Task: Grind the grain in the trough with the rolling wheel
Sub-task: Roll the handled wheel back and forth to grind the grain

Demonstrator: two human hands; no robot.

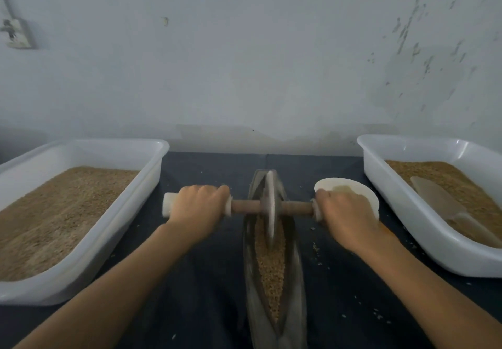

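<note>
A long, narrow metal trough [248, 280] runs away from me down the middle of the dark table. Brown grain [271, 270] fills its groove. A thin metal rolling wheel [269, 207] stands upright in the far half of the trough, resting on the grain. A wooden axle [245, 207] passes through it, with a white grip at each end. My left hand [197, 210] is closed around the left grip. My right hand [345, 215] is closed around the right grip.
A white plastic tub [89, 242] of brown grain stands at the left. Another white tub [407, 213] at the right holds grain and a pale scoop [437, 199]. A small white bowl [361, 188] sits behind my right hand. Loose grains dot the dark cloth. A wall stands behind.
</note>
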